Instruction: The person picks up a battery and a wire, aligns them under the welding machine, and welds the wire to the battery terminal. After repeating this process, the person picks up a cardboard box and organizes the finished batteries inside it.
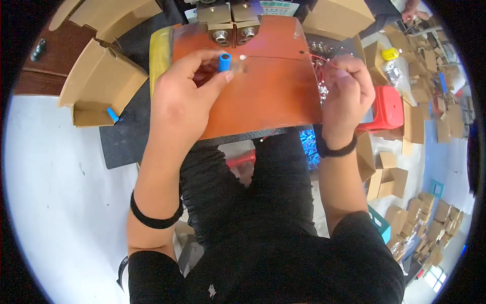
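My left hand (185,93) is closed, pinching a small blue cylindrical battery cell (224,63) upright between thumb and fingers, over the orange-brown work board (263,101). My right hand (349,88) is closed at the board's right edge, its fingertips on a thin red wire (331,65). Beside it lies a pile of red wires with white connectors (320,55). A thin lead with a white end (243,57) stretches across the board near the cell. Just beyond stands a machine with two metal blocks (234,33), apart from both hands.
On the left, an open cardboard box (101,83) holds one blue cell (112,114). A box of many blue cells (309,147) sits below the board's right edge. A red plastic stool (387,107) stands at right, with stacked cartons (425,218) beyond. Yellow material (160,58) edges the board.
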`<action>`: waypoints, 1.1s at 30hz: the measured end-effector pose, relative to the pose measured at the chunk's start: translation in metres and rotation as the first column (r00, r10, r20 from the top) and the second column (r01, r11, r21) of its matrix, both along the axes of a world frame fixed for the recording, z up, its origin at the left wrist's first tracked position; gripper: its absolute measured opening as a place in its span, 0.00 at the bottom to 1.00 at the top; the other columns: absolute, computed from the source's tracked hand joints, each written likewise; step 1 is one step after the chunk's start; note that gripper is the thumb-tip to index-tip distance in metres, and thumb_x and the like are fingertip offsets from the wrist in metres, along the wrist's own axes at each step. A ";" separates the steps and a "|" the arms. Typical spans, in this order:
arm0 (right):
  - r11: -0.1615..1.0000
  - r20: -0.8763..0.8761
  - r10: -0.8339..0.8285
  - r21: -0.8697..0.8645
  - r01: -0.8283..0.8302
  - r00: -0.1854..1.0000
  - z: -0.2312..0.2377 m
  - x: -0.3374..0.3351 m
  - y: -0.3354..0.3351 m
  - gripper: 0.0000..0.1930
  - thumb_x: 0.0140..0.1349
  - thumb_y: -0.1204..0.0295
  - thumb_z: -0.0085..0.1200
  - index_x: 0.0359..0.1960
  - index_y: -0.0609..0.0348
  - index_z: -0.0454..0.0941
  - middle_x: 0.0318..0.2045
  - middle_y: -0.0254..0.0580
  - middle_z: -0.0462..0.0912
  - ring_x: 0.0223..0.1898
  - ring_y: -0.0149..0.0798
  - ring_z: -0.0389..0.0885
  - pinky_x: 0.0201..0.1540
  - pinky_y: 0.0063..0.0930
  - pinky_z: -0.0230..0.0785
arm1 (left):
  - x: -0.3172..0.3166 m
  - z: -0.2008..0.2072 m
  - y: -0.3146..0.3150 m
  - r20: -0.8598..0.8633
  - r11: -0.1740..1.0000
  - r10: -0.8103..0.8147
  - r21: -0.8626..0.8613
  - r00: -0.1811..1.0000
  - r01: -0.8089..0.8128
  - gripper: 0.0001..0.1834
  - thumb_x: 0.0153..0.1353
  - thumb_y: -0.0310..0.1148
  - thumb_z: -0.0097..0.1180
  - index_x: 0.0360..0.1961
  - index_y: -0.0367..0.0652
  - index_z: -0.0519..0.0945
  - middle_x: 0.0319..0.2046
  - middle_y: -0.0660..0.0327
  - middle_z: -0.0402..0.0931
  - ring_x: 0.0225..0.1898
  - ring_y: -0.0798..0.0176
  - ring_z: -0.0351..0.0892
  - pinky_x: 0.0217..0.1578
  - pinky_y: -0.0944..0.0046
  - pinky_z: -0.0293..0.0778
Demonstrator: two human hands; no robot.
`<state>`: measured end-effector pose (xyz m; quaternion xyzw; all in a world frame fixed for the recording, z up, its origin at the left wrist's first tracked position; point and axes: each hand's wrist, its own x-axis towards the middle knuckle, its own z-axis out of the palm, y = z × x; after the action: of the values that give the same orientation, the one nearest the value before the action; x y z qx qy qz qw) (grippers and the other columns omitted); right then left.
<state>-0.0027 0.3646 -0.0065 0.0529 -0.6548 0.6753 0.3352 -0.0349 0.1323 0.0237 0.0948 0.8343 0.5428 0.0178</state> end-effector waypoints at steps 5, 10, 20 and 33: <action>0.994 0.102 0.027 -0.105 -0.016 0.994 0.008 -0.009 -0.010 0.07 0.58 0.79 0.45 0.25 0.65 0.74 0.20 0.29 0.72 0.23 0.21 0.65 0.27 0.15 0.57 | -0.011 -0.004 0.001 0.024 1.000 0.018 -0.019 1.000 -0.018 0.16 0.58 0.27 0.63 0.47 0.33 0.79 0.40 0.59 0.82 0.40 0.70 0.78 0.45 0.70 0.73; 0.997 0.163 0.025 -0.075 -0.012 0.986 0.009 -0.012 -0.008 0.07 0.58 0.78 0.45 0.26 0.66 0.75 0.20 0.29 0.72 0.23 0.21 0.66 0.27 0.16 0.57 | -0.014 -0.010 0.009 -0.025 0.992 -0.018 0.123 1.000 0.021 0.15 0.55 0.29 0.64 0.42 0.32 0.81 0.33 0.56 0.84 0.34 0.66 0.82 0.41 0.67 0.75; 0.998 0.113 0.025 -0.057 -0.019 0.993 0.003 -0.011 -0.008 0.07 0.59 0.79 0.45 0.27 0.67 0.76 0.21 0.29 0.74 0.24 0.20 0.67 0.28 0.16 0.58 | -0.012 -0.006 0.009 -0.003 0.992 -0.055 0.113 0.999 0.055 0.16 0.58 0.30 0.64 0.45 0.32 0.80 0.39 0.61 0.82 0.39 0.72 0.77 0.45 0.71 0.71; 0.988 0.141 -0.022 0.153 0.000 0.990 0.009 -0.005 -0.011 0.04 0.58 0.80 0.49 0.27 0.64 0.75 0.24 0.25 0.72 0.27 0.19 0.65 0.30 0.15 0.59 | -0.009 -0.003 0.010 -0.105 0.986 0.062 -0.151 0.993 -0.077 0.17 0.55 0.33 0.65 0.43 0.35 0.81 0.34 0.53 0.83 0.35 0.64 0.83 0.41 0.66 0.75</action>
<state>-0.0072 0.3535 0.0027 0.0264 -0.7271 0.6235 0.2863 -0.0442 0.1420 0.0202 0.0910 0.8765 0.4713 -0.0358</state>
